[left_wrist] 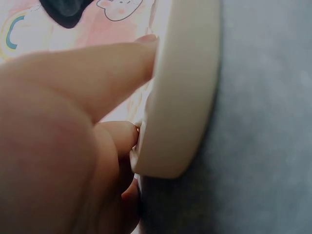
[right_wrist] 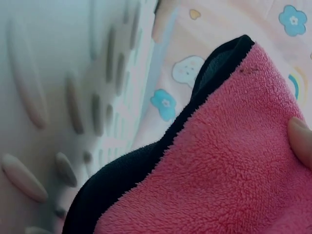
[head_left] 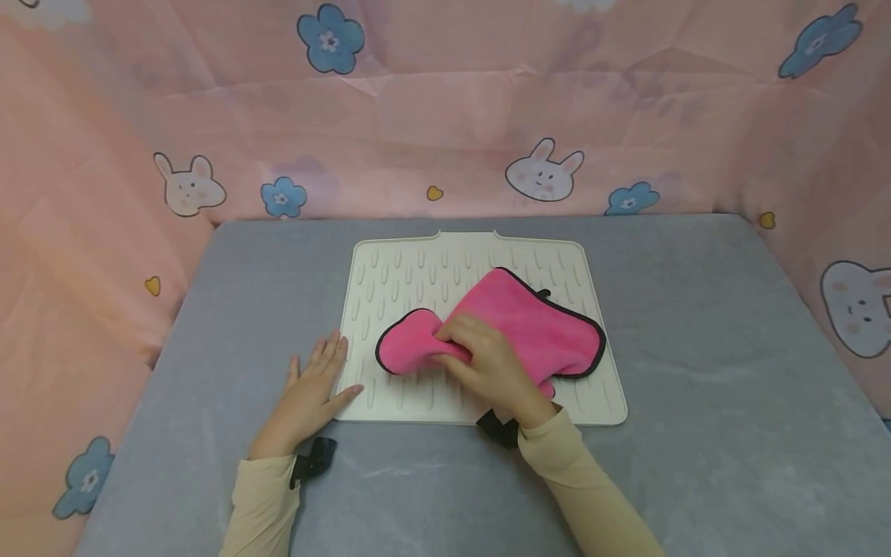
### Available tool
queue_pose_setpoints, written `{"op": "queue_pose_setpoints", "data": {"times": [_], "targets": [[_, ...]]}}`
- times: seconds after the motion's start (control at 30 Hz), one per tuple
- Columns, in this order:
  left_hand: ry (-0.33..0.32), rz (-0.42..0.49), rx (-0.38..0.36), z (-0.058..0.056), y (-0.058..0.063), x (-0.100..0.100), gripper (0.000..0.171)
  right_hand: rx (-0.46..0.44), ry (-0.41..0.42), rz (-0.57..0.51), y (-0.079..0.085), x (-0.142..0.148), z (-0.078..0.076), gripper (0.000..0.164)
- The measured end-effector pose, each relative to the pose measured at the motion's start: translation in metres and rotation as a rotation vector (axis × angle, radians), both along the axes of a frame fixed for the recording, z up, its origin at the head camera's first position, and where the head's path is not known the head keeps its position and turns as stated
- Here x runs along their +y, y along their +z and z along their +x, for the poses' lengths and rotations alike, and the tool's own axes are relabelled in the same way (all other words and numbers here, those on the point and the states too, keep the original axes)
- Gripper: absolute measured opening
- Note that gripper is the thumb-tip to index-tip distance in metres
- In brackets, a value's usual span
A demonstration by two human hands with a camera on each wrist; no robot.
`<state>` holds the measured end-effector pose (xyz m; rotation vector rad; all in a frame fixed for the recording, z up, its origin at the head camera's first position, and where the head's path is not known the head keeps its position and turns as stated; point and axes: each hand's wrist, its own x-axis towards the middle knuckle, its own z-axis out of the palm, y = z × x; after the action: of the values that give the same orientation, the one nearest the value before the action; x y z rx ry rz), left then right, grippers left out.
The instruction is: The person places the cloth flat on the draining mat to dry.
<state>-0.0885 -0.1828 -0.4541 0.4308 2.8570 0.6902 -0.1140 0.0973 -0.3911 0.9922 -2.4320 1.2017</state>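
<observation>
A pink cloth (head_left: 522, 317) with black edging, fuzzy in the right wrist view, lies bunched over a cream ridged mat (head_left: 390, 271). My right hand (head_left: 490, 360) grips a gathered fold of the cloth between thumb and fingers; one rounded end of it sticks out to the left. A small black loop shows on the cloth's far edge. My left hand (head_left: 313, 398) rests at the mat's left front corner with fingers spread, the thumb over its edge. In the left wrist view the thick rim of the mat (left_wrist: 180, 87) runs beside the thumb and fingers.
The mat stands on a grey cloth-covered table (head_left: 724, 371). Behind and at both sides hangs a pink curtain (head_left: 431, 100) printed with rabbits and blue flowers. A black strap (head_left: 316, 460) is on the left wrist, another black strap (head_left: 497, 429) on the right.
</observation>
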Motion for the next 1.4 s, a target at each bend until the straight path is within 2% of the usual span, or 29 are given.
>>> {"op": "queue_pose_setpoints", "data": {"times": [0.3, 0.73, 0.83, 0.93, 1.0, 1.07, 1.13, 1.23, 1.4], "targets": [[-0.001, 0.006, 0.006, 0.0, 0.0, 0.001, 0.077, -0.109, -0.043, -0.019, -0.006, -0.001, 0.003, 0.015], [0.001, 0.01, -0.003, -0.002, 0.002, 0.005, 0.076, -0.14, -0.038, -0.037, -0.004, 0.007, 0.004, 0.019], [0.04, 0.065, 0.043, -0.001, 0.007, 0.007, 0.065, -0.141, -0.017, -0.049, -0.002, 0.009, 0.004, 0.018], [0.111, 0.135, 0.144, 0.001, 0.012, 0.01, 0.043, -0.178, -0.016, -0.06, 0.001, 0.014, 0.003, 0.016], [0.158, 0.173, 0.205, 0.002, 0.015, 0.014, 0.028, -0.199, -0.033, -0.064, 0.002, 0.02, 0.001, 0.015], [0.183, 0.19, 0.214, 0.002, 0.018, 0.018, 0.021, -0.216, -0.066, -0.064, 0.002, 0.029, -0.002, 0.013], [0.194, 0.212, 0.183, 0.002, 0.022, 0.021, 0.018, -0.206, -0.104, -0.061, 0.002, 0.039, -0.007, 0.012], [0.189, 0.232, 0.096, -0.002, 0.027, 0.025, 0.02, -0.153, -0.16, -0.063, 0.002, 0.056, -0.017, 0.012], [0.148, 0.202, -0.054, -0.017, 0.034, 0.03, 0.028, -0.089, -0.265, -0.049, 0.002, 0.083, -0.031, 0.014]]}}
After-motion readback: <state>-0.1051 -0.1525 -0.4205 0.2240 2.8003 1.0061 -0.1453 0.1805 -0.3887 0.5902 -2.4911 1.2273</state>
